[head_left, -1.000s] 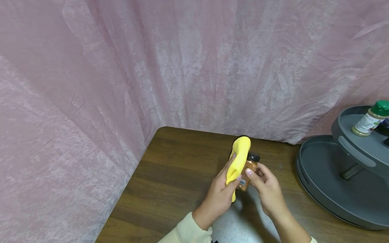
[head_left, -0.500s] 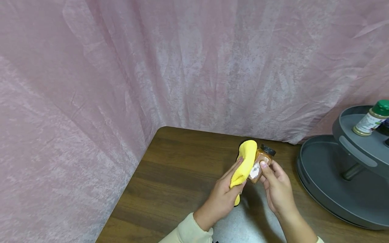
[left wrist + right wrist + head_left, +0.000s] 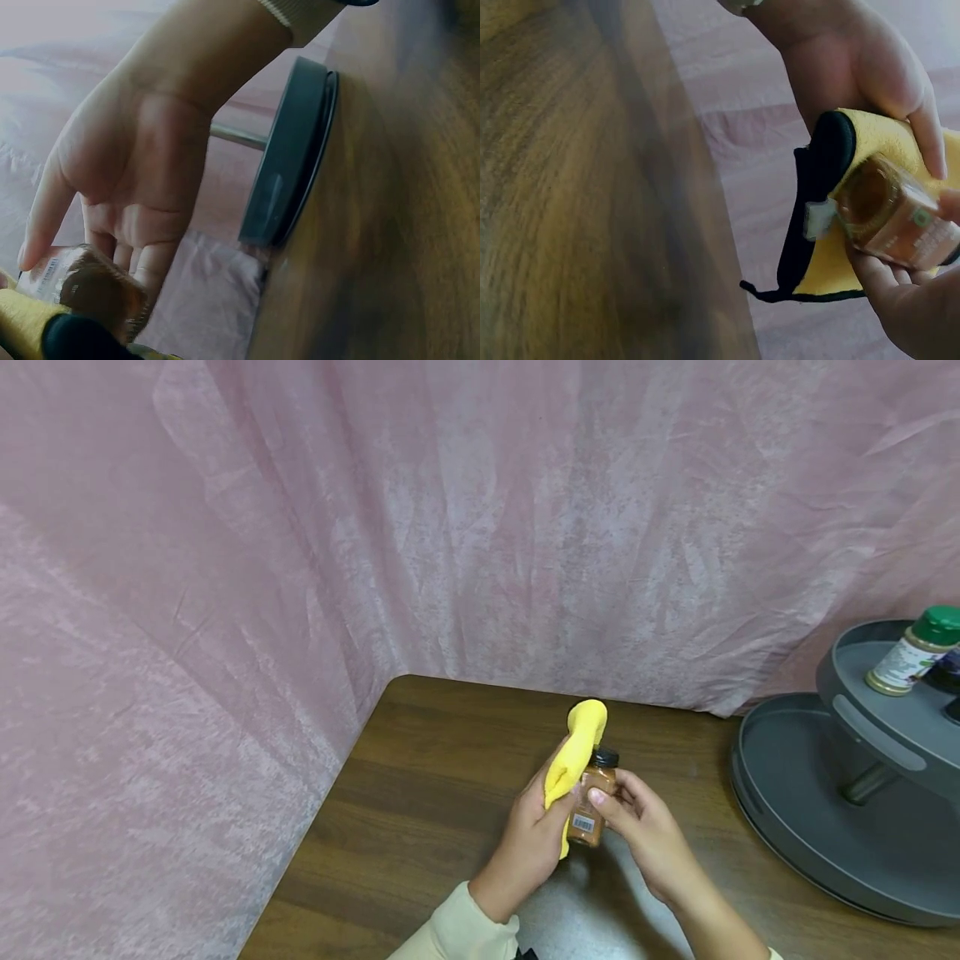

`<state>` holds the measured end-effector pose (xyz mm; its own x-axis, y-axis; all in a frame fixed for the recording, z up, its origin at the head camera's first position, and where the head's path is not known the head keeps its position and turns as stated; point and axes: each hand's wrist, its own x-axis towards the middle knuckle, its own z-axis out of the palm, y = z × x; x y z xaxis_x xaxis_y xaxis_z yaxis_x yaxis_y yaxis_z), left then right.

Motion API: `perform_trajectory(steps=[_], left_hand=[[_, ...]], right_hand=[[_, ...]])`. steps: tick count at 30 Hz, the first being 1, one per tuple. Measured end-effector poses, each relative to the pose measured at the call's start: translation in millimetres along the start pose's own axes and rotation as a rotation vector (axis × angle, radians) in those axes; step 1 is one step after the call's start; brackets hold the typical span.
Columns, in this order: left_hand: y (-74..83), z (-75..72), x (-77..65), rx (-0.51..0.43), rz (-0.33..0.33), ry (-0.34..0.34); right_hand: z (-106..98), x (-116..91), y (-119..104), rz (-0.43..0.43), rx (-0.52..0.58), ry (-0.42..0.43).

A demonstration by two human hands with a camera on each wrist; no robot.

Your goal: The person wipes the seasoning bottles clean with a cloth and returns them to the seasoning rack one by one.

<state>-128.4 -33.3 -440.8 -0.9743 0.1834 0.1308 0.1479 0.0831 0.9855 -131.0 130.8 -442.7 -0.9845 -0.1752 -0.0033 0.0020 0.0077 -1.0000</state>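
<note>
In the head view my left hand [image 3: 528, 835] holds a folded yellow cloth [image 3: 576, 752], pressing it along the left side of a spice jar [image 3: 585, 833]. The jar is small, clear and square-sided, with orange-brown powder, a black lid and a barcode label. My right hand [image 3: 654, 835] pinches the jar from the right, thumb on its near face. Both hands are above the table. From the right wrist, the jar's base [image 3: 870, 199] shows against the cloth [image 3: 881, 135], which has black trim and a small white tag. The left wrist view shows the jar [image 3: 97, 289] partly behind the cloth.
A grey two-tier round stand [image 3: 795, 852] occupies the right of the wooden table [image 3: 420, 777]. On its upper tier stand a green-capped seasoning bottle [image 3: 906, 662] and dark items cut off by the frame. Pink velvet drapes [image 3: 480, 527] hang behind the table.
The jar first tilted rightward with its white front label showing. Now it is more upright, farther left, with the barcode side showing. Both hands and the cloth moved right, then back left.
</note>
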Motion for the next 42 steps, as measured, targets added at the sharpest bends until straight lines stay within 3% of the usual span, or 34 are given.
perform_trajectory(steps=[3, 11, 20, 25, 33, 42], left_hand=[[1.4, -1.7, 1.3, -0.017, 0.004, 0.015], [1.9, 2.3, -2.2, 0.034, -0.009, 0.003], [-5.3, 8.5, -2.6, 0.077, 0.107, -0.082], [-6.9, 9.7, -3.4, 0.112, 0.129, -0.091], [-5.6, 6.8, -3.4, 0.074, 0.059, -0.015], [-3.3, -2.0, 1.5, 0.010, 0.037, 0.037]], right_hand=[[3, 0, 1, -0.022, -0.020, -0.016], [1, -1, -3, -0.049, 0.029, 0.092], [-10, 2, -9, -0.091, 0.176, 0.201], [-11, 2, -8, -0.081, 0.182, 0.228], [1, -1, -2, -0.041, 0.008, 0.124], [10, -6, 0, -0.082, -0.124, -0.042]])
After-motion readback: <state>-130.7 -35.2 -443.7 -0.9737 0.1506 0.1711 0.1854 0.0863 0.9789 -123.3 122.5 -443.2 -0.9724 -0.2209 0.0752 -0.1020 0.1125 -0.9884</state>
